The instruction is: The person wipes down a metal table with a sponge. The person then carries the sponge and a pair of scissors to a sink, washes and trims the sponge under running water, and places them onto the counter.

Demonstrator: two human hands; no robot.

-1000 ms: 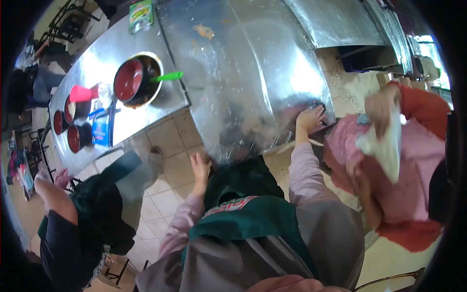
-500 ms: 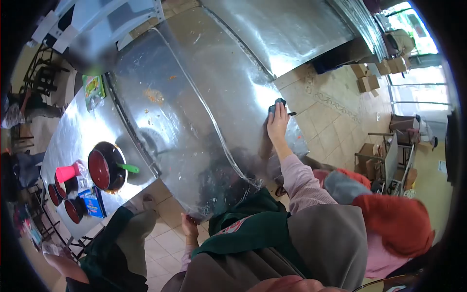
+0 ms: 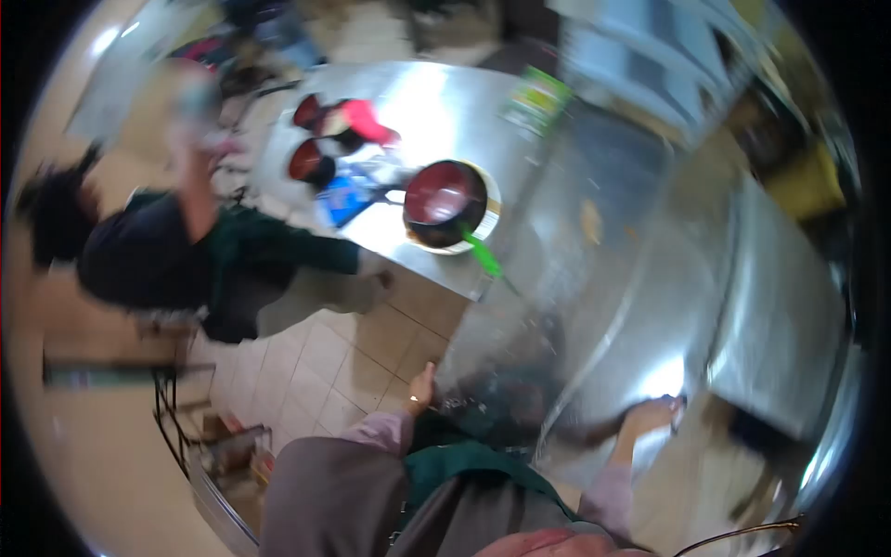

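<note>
My left hand [image 3: 424, 388] is at the near left edge of the metal-topped table [image 3: 613, 269], its fingers bent over the rim. At the right side of the same table, my right hand [image 3: 652, 414] presses down on a small dark cloth-like bundle [image 3: 682, 405]. Motion smears that bundle, and most of it is under my fingers. Orange-brown food smears [image 3: 591, 221] and small scraps mark the tabletop between my hands and the far side.
On the adjoining table stand a dark pan [image 3: 445, 200], a green-handled utensil [image 3: 483, 252], red-lined bowls [image 3: 309, 162], a pink cup [image 3: 367, 122], a blue box [image 3: 345, 198] and a green packet [image 3: 538, 100]. A co-worker [image 3: 232, 265] with a raised arm is at the left.
My view has swung left, bringing the pan table and the co-worker nearer the centre. My right hand now appears lower and nearer my body; my left hand stays at the table edge.
</note>
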